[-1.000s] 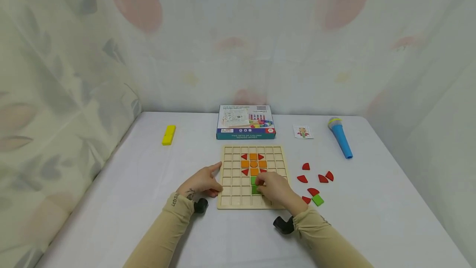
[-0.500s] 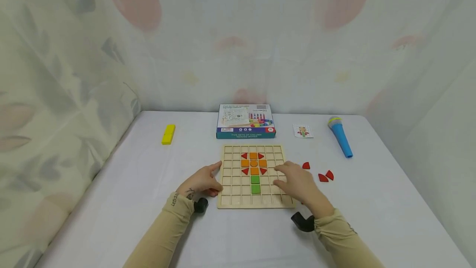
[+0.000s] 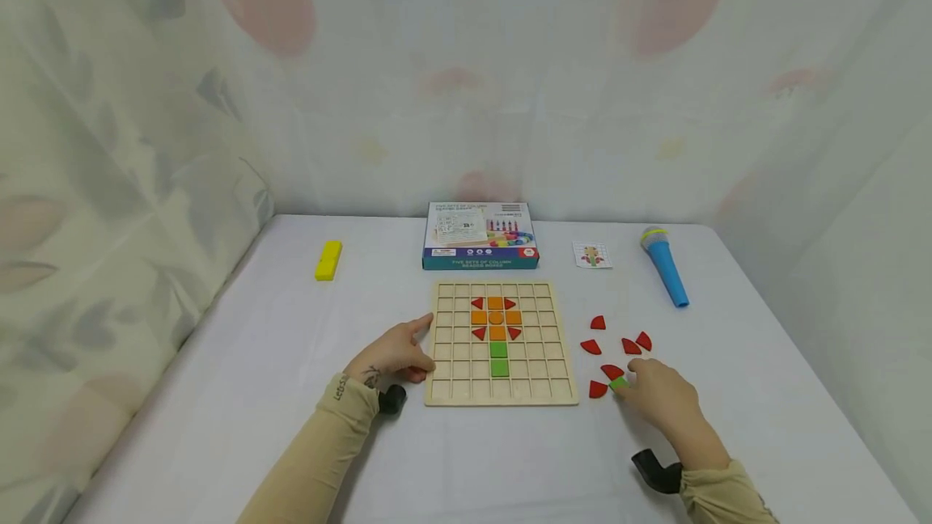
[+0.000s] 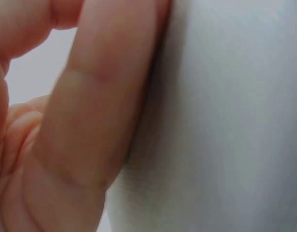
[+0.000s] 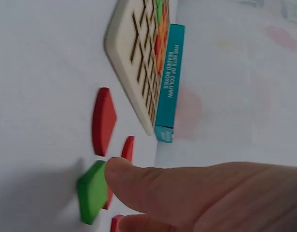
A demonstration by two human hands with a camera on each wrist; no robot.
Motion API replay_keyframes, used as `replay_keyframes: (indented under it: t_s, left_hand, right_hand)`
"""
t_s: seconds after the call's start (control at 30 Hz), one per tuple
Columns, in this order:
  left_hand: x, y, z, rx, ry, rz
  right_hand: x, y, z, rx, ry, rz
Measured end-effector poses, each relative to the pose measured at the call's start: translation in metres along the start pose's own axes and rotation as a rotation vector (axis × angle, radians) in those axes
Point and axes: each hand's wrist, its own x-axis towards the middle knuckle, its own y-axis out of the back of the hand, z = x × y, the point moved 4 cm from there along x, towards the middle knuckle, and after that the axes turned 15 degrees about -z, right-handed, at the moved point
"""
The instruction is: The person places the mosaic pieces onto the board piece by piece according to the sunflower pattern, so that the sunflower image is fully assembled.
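Observation:
A wooden grid board (image 3: 539, 399) lies on the white table, with orange pieces (image 3: 496, 318), red corner triangles and two green squares (image 3: 498, 358) set in its cells. My left hand (image 3: 422, 344) rests on the table against the board's left edge, fingers relaxed. Right of the board lie several red quarter-round pieces (image 3: 591, 347) and a loose green square (image 3: 619, 383). My right hand (image 3: 632, 378) reaches onto that green square. In the right wrist view a straight fingertip (image 5: 119, 169) touches the green square (image 5: 91, 192), which lies flat beside a red piece (image 5: 103, 121).
A blue-edged game box (image 3: 480, 237) stands behind the board. A yellow block (image 3: 329, 260) lies at the back left, and a small picture card (image 3: 591, 255) and a blue toy microphone (image 3: 664, 267) at the back right. Curtains close in the table's far and left sides.
My right hand has left the green square in the board, crossed to the right off the board, and come down on the loose green square. The left hand has stayed put.

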Motion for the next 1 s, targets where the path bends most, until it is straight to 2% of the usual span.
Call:
replay_keyframes:
  t_s: [0.13,0.5,0.83,1.0]
  left_hand:
    - [0.000,0.000,0.000,-0.001,-0.003,0.001]
    - [0.001,0.000,-0.001,-0.001,-0.002,0.008]
    - [0.000,-0.001,-0.002,0.030,-0.040,-0.001]
    - [0.000,0.000,-0.001,0.035,-0.038,0.000]
  right_hand:
    - [0.004,-0.009,0.004,0.002,-0.018,-0.007]
    - [0.001,-0.013,0.003,0.009,0.021,0.083]
    - [-0.004,0.001,-0.002,0.071,0.065,0.117]
    - [-0.007,0.015,-0.028,0.161,0.170,0.176]
